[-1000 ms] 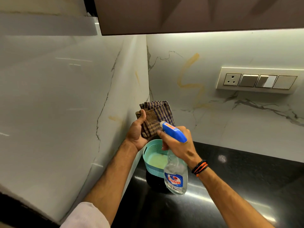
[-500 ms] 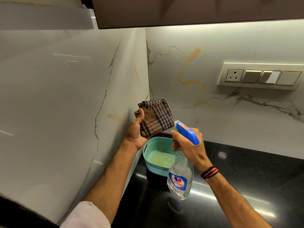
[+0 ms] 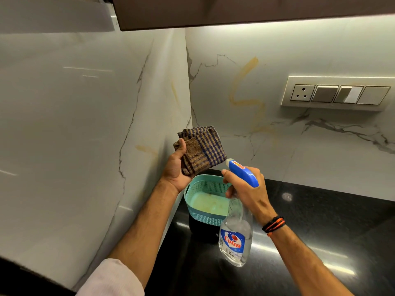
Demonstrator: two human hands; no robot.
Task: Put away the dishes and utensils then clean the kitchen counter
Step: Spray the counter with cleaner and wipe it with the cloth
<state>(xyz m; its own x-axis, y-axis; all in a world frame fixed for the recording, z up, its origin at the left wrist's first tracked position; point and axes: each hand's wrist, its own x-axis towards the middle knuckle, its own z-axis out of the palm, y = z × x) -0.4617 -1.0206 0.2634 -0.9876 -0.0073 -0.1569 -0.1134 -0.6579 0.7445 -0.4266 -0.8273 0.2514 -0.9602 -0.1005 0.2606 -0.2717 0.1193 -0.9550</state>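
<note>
Blue-capped spray bottle [image 3: 235, 238] labelled "Colin", right hand [image 3: 245, 189], checked cloth [image 3: 203, 150]

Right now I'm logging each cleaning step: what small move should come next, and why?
Probably squeeze the trigger: the right hand holds the spray bottle with its nozzle aimed at the folded cloth in the left hand, so wetting the cloth seems next.

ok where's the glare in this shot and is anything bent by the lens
Head view: light from under the cabinet washes the top of the marble wall; bright streaks glare on the black counter; the wide lens bows the left wall's lower edge; the spray bottle is sharp.
</note>
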